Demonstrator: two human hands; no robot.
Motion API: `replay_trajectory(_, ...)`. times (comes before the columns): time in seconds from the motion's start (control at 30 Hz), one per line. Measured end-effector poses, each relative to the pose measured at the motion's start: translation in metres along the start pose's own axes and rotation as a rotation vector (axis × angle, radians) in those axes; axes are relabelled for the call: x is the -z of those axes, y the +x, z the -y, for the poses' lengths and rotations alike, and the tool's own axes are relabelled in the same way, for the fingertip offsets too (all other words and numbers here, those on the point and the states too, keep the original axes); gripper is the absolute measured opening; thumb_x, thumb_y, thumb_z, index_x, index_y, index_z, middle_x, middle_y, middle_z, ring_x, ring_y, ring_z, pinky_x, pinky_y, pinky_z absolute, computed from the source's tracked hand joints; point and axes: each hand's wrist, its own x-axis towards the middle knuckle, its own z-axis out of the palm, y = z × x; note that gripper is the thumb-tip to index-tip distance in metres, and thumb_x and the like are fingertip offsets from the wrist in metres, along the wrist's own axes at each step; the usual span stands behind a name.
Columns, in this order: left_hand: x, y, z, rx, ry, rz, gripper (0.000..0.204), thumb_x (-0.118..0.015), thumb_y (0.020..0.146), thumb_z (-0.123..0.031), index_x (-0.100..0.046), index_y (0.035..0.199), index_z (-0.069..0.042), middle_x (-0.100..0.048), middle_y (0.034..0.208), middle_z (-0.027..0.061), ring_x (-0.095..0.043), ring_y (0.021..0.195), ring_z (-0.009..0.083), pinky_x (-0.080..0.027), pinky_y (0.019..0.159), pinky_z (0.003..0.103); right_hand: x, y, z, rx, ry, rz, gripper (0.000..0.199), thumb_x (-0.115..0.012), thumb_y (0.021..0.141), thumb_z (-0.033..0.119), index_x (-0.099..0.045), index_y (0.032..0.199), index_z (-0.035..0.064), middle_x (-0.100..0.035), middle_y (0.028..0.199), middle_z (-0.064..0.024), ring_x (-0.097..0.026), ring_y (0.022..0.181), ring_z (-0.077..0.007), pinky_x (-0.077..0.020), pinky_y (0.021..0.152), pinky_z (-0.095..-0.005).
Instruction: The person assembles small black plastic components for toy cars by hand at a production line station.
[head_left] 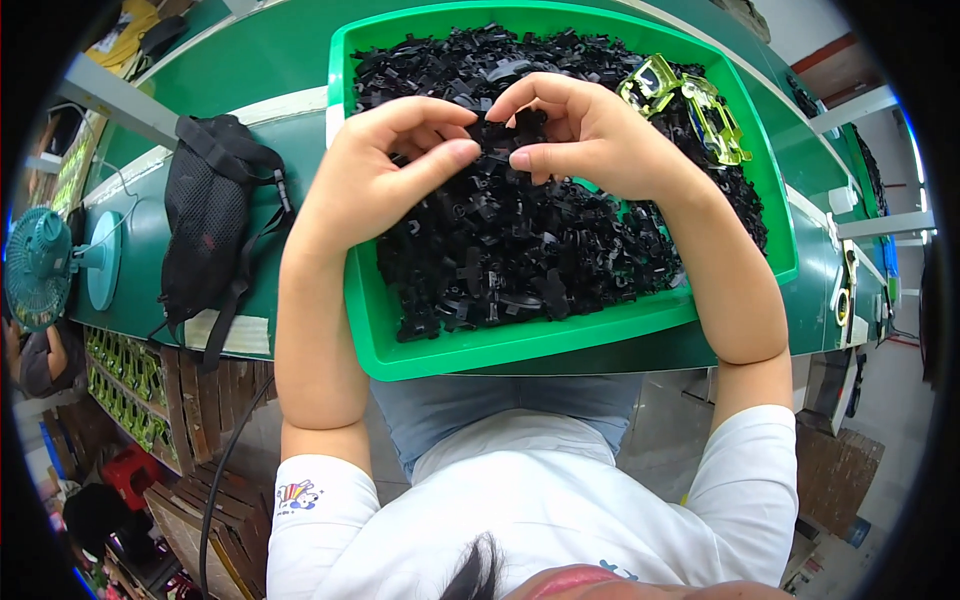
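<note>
Above a wide green tray (560, 350), both my hands are raised close together with curled fingers. My right hand (590, 130) pinches a small black plastic part (530, 126) between thumb and fingers. Its dark outline blends into the heap behind. My left hand (385, 165) faces it, thumb and forefinger bent toward each other at the part's left side; whatever lies between these fingertips is too dark to make out. A deep heap of similar black plastic parts (520, 235) fills the tray beneath both hands.
Shiny yellow-green plastic frames (715, 120) lie on the heap at the tray's right. Left of the tray, a black mesh bag (215, 220) with straps rests on the green table (130, 290). Beyond it stands a teal fan (42, 260). Wooden boards (225, 520) are stacked below.
</note>
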Motion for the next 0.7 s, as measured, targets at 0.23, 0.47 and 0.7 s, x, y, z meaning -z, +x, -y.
replay_trajectory(0.23,0.000,0.001,0.003,-0.022,0.004,-0.010,0.029,-0.077,0.084,-0.014,-0.065,0.106,0.000,-0.065,0.082,0.0006,-0.059,0.070,0.0054,-0.050,0.065,0.021,-0.023,0.006,-0.011,0.140,-0.005,-0.150,0.044,-0.073,0.081,0.001,-0.054,0.121,0.0041,-0.060,0.095,-0.0053,-0.059,0.078,-0.0073,-0.0516,0.070,-0.0229)
replay_trajectory(0.47,0.004,0.000,-0.003,0.088,-0.004,0.009,0.022,-0.075,0.085,-0.009,-0.067,0.104,0.000,-0.068,0.084,0.0019,-0.062,0.074,0.0060,-0.051,0.067,0.021,-0.026,0.003,0.004,0.156,-0.025,-0.141,0.049,-0.071,0.082,-0.002,-0.053,0.126,0.0068,-0.061,0.110,-0.0055,-0.060,0.088,-0.0065,-0.0507,0.077,-0.0215)
replay_trajectory(0.7,0.006,0.005,0.006,-0.071,-0.061,-0.241,0.016,-0.072,0.084,-0.002,-0.067,0.100,-0.002,-0.068,0.086,0.0006,-0.063,0.077,0.0063,-0.050,0.070,0.020,-0.017,0.004,-0.004,0.206,-0.046,-0.240,0.042,-0.070,0.081,-0.002,-0.055,0.119,0.0041,-0.067,0.097,-0.0044,-0.061,0.082,-0.0066,-0.0519,0.074,-0.0218)
